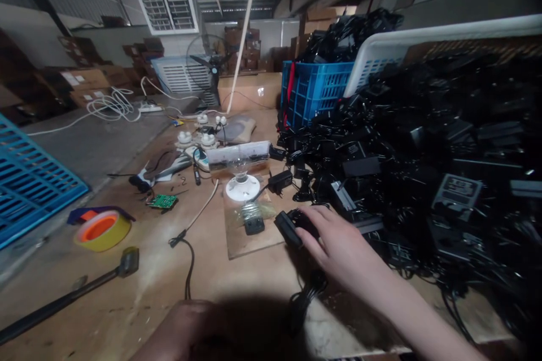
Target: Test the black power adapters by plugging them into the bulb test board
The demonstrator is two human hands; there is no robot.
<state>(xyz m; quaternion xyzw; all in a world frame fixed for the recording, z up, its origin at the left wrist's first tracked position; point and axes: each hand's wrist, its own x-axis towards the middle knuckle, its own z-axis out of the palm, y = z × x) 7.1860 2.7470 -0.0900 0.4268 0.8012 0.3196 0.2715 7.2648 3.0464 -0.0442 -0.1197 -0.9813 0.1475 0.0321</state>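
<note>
My right hand is closed around a black power adapter, just right of a small board on the table. A bundled black cord hangs below that hand. Low in the picture is my left hand, dark and blurred, its fingers hidden. A black cable with a connector lies ahead of it. On the board stand a white round lamp base with a clear bulb and a black plug-like piece in clear wrap.
A large heap of black adapters fills the right side, beside a blue crate and a white basket. A hammer, a yellow tape roll and a green circuit board lie at left. Another blue crate borders the table.
</note>
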